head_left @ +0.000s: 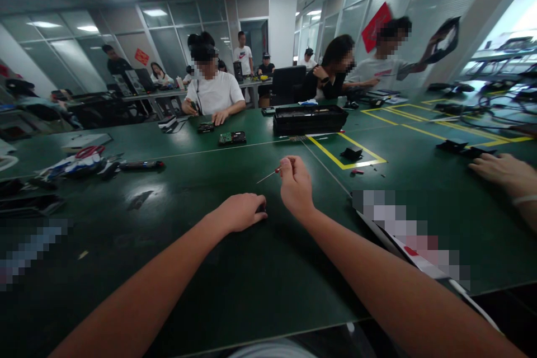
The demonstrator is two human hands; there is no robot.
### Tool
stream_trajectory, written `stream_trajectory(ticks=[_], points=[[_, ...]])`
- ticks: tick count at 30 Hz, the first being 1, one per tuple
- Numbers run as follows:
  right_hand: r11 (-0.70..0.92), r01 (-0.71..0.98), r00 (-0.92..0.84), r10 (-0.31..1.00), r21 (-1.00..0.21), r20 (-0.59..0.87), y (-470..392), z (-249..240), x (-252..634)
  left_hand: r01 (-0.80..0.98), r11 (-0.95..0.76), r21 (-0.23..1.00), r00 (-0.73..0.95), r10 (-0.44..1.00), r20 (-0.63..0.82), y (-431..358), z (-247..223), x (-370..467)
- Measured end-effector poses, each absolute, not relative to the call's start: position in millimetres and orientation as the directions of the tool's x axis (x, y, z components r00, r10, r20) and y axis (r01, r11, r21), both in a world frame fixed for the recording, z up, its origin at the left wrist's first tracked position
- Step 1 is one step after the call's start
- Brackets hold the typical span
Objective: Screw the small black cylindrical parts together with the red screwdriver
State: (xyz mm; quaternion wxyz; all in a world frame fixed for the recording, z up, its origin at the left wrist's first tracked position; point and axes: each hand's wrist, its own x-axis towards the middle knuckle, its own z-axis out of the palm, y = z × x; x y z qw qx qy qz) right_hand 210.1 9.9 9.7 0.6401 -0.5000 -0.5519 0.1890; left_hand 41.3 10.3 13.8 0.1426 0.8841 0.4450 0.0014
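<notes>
My right hand (296, 185) is raised a little above the green table, its fingers closed on a small screwdriver (269, 175) with a red handle. The thin metal shaft points left and slightly down, its tip apart from anything. To its left, my left hand (240, 212) rests low at the tabletop, fingers curled round a small dark object (262, 208). Most of that object is hidden by the fingers, so its kind does not show.
Across the green table (210, 291), a person handles circuit-board drives (232, 137). A long black tray (310, 118) stands at centre back. Yellow tape frames a black bracket (351, 154). Tools and cables (86, 159) lie left; another person's hand (501, 173) is at right.
</notes>
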Motion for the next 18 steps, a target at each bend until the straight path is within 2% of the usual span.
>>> stream_trajectory(ticks=[3, 11, 13, 15, 18], points=[[0.426, 0.299, 0.335, 0.791, -0.854, 0.512, 10.8, 9.7, 210.5, 0.773, -0.537, 0.338, 0.597, 0.796, -0.1, 10.3, 14.7, 34.2], [0.399, 0.29, 0.342, 0.806, -0.87, 0.484, 11.3, 10.0, 211.9, 0.621, -0.269, 0.736, 0.435, 0.9, -0.038, 18.2, 16.2, -8.0], [0.394, 0.286, 0.334, 0.813, -0.873, 0.477, 10.8, 9.7, 212.2, 0.501, -0.144, 0.854, 0.338, 0.94, -0.04, 17.9, 17.0, -22.5], [0.399, 0.282, 0.329, 0.814, -0.872, 0.479, 10.5, 9.2, 212.4, 0.296, -0.059, 0.953, 0.207, 0.978, -0.004, 14.0, 20.5, -38.3], [0.408, 0.288, 0.326, 0.809, -0.867, 0.489, 10.1, 8.6, 212.6, -0.027, 0.031, 0.999, -0.022, 0.999, -0.031, 0.4, 34.3, -64.2]])
